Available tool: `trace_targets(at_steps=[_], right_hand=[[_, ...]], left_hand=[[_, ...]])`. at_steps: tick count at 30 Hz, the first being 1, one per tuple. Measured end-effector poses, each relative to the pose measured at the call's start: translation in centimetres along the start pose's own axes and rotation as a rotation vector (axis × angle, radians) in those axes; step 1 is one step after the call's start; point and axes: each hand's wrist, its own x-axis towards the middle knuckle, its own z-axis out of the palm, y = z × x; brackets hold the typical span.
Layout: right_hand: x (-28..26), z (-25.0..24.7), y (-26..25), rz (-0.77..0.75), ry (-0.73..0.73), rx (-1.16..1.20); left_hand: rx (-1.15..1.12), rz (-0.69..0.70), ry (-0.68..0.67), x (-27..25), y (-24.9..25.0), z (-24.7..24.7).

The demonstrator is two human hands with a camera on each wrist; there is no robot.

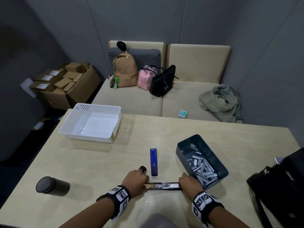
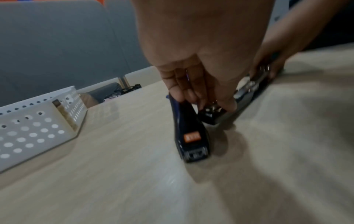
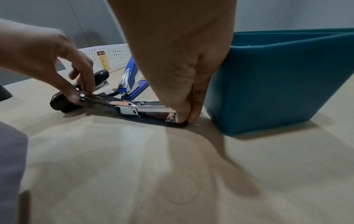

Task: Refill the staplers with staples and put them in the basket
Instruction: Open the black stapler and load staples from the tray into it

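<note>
Table (image 1: 230,137) centre: both hands pin opened stapler (image 1: 162,186).

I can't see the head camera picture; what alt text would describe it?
Two hands, left hand and right hand, hold an opened stapler flat on a table. A blue stapler, a bin of staples and an empty white basket lie beyond.
</note>
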Motion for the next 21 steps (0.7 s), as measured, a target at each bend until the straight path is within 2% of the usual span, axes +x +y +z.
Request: trace_targets(at_steps=[2, 4, 10, 16, 19, 21], right_hand=[[-0.2, 0.2, 0.1, -0.023, -0.014, 0.004], [-0.5, 0.5, 0.4, -0.049, -0.032, 0.019], [-0.9, -0.1, 1.0, -0.05, -0.071, 0.145], [-1.2, -2.2, 1.0, -0.022, -0.099, 0.228], [-1.3, -4.0, 1.6, -0.065, -0.003, 0.298], [-1.2, -5.7, 2.7, -0.091, 0.154, 0.381]], left_hand=[[0.104, 0.008, -0.105, 0.4, -0.1, 0.8], [0.151, 0.028, -0.065, 0.9, 0.1, 1.2], [0.096, 0.151, 0.124, 2.5, 3.5, -0.3], [0.081, 0.265, 0.087, 4.8, 6.8, -0.8], [0.071, 0.247, 0.044, 5.3, 6.7, 0.0], [0.06, 0.247, 0.04, 5.6, 6.5, 0.2]])
